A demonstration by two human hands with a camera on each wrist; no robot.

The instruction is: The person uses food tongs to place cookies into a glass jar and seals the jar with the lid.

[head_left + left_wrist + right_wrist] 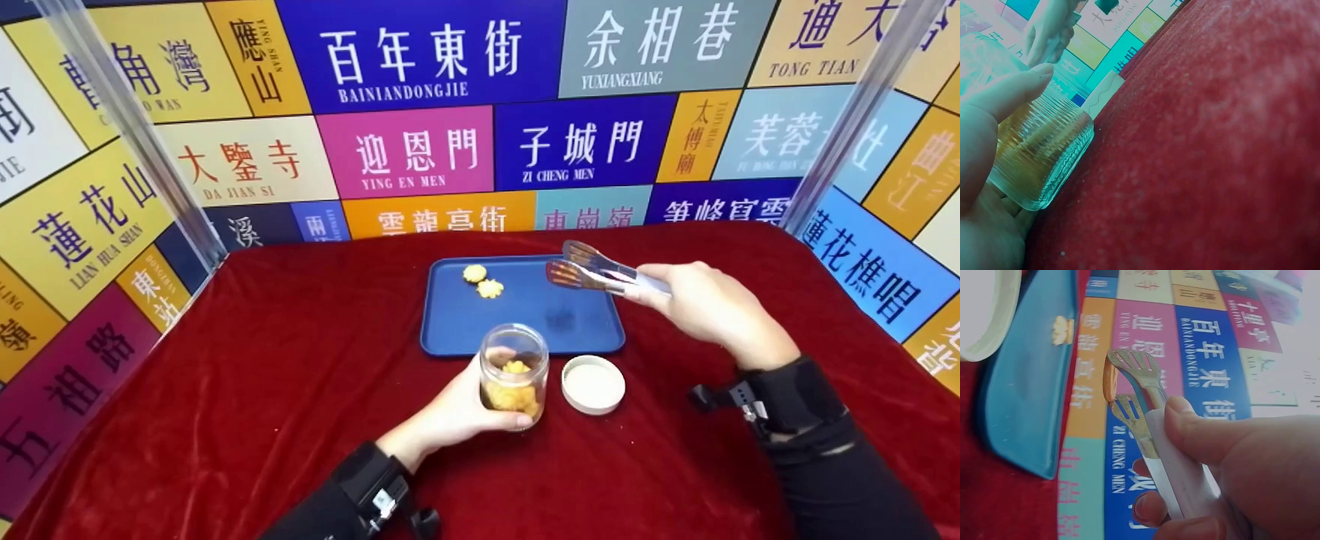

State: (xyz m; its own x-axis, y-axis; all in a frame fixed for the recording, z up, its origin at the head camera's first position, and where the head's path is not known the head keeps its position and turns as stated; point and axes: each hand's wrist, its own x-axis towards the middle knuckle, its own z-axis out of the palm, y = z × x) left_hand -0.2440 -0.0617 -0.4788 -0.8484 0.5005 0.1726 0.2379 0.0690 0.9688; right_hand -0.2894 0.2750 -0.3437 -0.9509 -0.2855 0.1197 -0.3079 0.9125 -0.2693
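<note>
My left hand grips a clear ribbed glass jar, its thumb and fingers curled round the sides. Yellow cookies fill the lower part of the uncovered jar. In my right hand is a pair of metal tongs with slotted ends, held above the right side of a blue tray. An orange-brown piece, seen edge-on in the right wrist view, looks like a cookie between the tong tips. Two flower-shaped cookies lie at the tray's far left.
A round white lid lies right of the jar, just in front of the tray. Red velvet cloth covers the table. Clear upright posts stand at the back corners, before a wall of colourful sign panels.
</note>
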